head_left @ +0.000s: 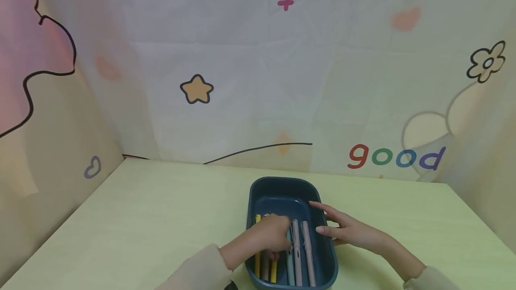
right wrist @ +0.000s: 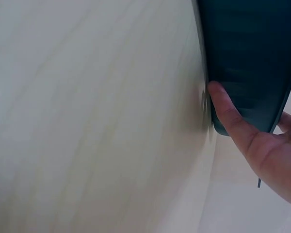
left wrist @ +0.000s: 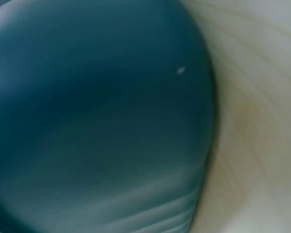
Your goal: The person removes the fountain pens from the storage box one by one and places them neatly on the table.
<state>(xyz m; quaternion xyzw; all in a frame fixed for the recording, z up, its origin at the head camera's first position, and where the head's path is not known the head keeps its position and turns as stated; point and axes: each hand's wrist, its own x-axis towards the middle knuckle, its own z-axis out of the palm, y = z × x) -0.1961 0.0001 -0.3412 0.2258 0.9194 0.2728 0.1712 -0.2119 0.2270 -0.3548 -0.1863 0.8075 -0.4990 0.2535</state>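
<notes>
A dark blue rectangular box [head_left: 282, 186] stands on the table with several pens lying lengthwise in its near part. My left hand [head_left: 271, 232] reaches in with fingers curled, its fingertips at a yellow pen [head_left: 274, 273] whose upper part the hand hides. To the left lie another yellow pen [head_left: 258, 263] and a brownish pen [head_left: 266, 270]; to the right, a light teal pen [head_left: 290, 265] and two pale greyish pens, one being the rightmost pen [head_left: 308, 254]. My right hand [head_left: 354, 231] grips the box's right wall, thumb and index fingertip over the rim, another finger [right wrist: 228, 109] against the outside.
The box rests on a pale yellow-green table [head_left: 161, 218]. Behind it rises a printed cloth backdrop [head_left: 242, 115] with a star and the word "good", continuing along both sides. A small black object [head_left: 231, 286] shows at the bottom edge, left of the box.
</notes>
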